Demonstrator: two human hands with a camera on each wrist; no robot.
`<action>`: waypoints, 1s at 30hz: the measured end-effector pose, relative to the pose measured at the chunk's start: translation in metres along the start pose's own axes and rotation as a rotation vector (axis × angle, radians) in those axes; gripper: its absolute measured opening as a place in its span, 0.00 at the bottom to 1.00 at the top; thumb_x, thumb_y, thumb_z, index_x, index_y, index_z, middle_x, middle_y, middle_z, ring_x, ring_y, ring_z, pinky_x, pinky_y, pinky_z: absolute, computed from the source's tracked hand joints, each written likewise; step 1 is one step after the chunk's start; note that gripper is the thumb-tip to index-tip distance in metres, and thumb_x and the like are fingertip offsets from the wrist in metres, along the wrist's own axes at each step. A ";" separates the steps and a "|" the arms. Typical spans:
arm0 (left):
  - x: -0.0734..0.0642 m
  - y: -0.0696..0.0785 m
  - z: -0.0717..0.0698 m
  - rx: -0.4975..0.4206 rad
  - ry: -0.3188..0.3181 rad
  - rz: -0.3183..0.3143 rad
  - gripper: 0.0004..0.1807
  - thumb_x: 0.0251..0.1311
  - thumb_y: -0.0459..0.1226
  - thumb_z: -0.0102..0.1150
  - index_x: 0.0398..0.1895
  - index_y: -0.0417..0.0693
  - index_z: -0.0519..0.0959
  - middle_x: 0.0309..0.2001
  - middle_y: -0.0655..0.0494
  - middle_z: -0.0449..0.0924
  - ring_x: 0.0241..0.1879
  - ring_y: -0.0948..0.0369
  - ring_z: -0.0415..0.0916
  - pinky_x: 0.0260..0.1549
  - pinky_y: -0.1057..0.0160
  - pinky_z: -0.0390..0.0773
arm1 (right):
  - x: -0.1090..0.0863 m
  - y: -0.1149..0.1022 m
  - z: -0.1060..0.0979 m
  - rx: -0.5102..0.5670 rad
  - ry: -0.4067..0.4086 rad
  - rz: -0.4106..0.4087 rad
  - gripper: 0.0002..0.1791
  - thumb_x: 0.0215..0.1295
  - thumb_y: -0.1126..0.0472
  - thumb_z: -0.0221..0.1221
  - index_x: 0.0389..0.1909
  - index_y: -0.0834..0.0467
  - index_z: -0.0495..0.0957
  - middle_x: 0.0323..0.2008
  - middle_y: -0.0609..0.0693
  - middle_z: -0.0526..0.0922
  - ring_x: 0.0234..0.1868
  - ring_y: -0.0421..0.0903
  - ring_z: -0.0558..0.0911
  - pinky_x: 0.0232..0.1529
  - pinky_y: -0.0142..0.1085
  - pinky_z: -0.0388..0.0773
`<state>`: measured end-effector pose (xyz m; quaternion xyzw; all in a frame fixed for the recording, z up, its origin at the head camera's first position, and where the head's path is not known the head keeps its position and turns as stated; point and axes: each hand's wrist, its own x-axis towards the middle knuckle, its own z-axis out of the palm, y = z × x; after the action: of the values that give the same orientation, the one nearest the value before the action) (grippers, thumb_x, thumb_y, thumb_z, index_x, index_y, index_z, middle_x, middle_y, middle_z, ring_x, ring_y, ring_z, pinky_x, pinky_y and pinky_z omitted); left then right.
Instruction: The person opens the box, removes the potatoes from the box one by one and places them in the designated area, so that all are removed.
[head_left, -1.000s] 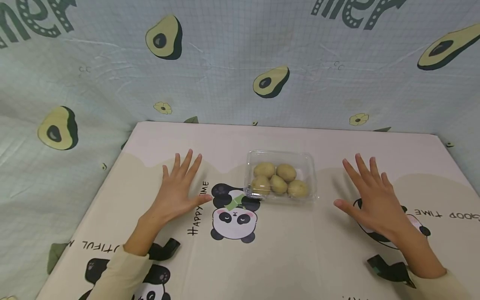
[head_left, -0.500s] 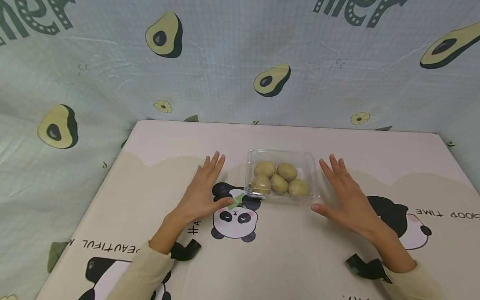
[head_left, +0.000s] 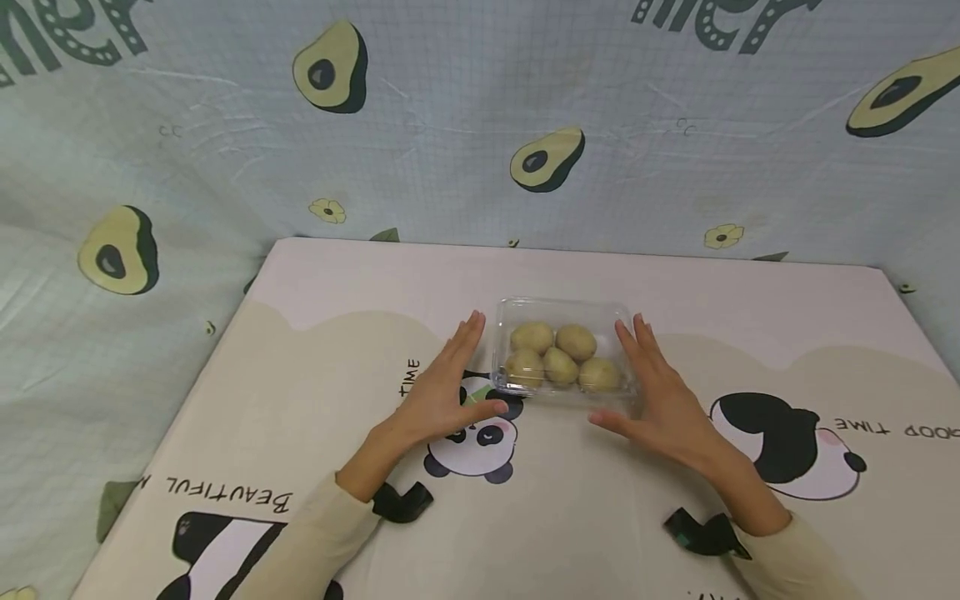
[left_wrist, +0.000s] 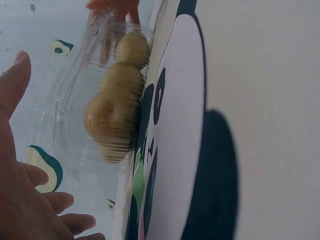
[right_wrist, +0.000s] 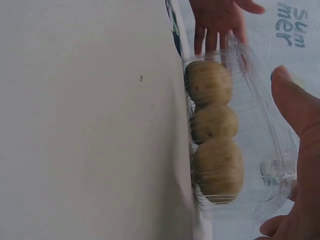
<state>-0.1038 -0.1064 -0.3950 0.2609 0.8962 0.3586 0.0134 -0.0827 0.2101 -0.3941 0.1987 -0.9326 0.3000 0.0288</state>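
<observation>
Beside the clear box (head_left: 562, 312), right edge part-hidden, left hand (head_left: 444, 395) and right hand (head_left: 662, 407) spread.

Left hand (head_left: 442, 396) and right hand (head_left: 663, 408) have moved inward, from well apart to either side of the box (head_left: 562, 312). Right hand now overlaps its edge in head view; contact cannot be confirmed.

Panda-print tbl (head_left: 555, 525), clr plastic box (head_left: 558, 312) on top.

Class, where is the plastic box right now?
In the head view, the plastic box sits on the table, just right of the picture's centre, between the left hand and the right hand, with potatoes inside.
</observation>
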 end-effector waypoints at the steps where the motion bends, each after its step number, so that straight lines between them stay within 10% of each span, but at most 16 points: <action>1: 0.001 0.000 0.002 -0.016 -0.006 -0.006 0.65 0.43 0.81 0.33 0.77 0.50 0.37 0.76 0.55 0.36 0.74 0.54 0.36 0.67 0.44 0.50 | 0.001 0.000 0.001 0.004 0.002 0.000 0.63 0.50 0.43 0.70 0.77 0.46 0.37 0.76 0.52 0.34 0.74 0.53 0.39 0.53 0.71 0.60; 16: 0.013 0.003 0.028 -0.170 -0.010 -0.097 0.67 0.37 0.80 0.47 0.77 0.61 0.32 0.76 0.55 0.37 0.72 0.44 0.39 0.66 0.41 0.51 | 0.004 0.003 0.012 0.112 0.057 -0.006 0.58 0.54 0.50 0.69 0.77 0.48 0.40 0.76 0.53 0.32 0.72 0.64 0.47 0.56 0.69 0.59; 22: 0.017 0.004 0.034 -0.255 0.009 -0.088 0.63 0.49 0.57 0.69 0.76 0.62 0.32 0.76 0.58 0.36 0.73 0.52 0.40 0.67 0.48 0.51 | 0.004 0.005 0.013 0.209 0.077 -0.008 0.57 0.53 0.53 0.70 0.77 0.49 0.42 0.75 0.55 0.33 0.73 0.61 0.41 0.61 0.68 0.51; 30: 0.017 0.004 0.036 -0.366 0.022 -0.082 0.64 0.51 0.45 0.71 0.76 0.55 0.28 0.75 0.61 0.28 0.73 0.59 0.36 0.69 0.52 0.48 | 0.006 0.006 0.016 0.261 0.093 -0.027 0.56 0.53 0.55 0.70 0.76 0.50 0.43 0.75 0.56 0.35 0.73 0.61 0.37 0.62 0.69 0.46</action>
<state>-0.1090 -0.0724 -0.4162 0.2135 0.8258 0.5178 0.0655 -0.0894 0.2031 -0.4096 0.1993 -0.8805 0.4273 0.0497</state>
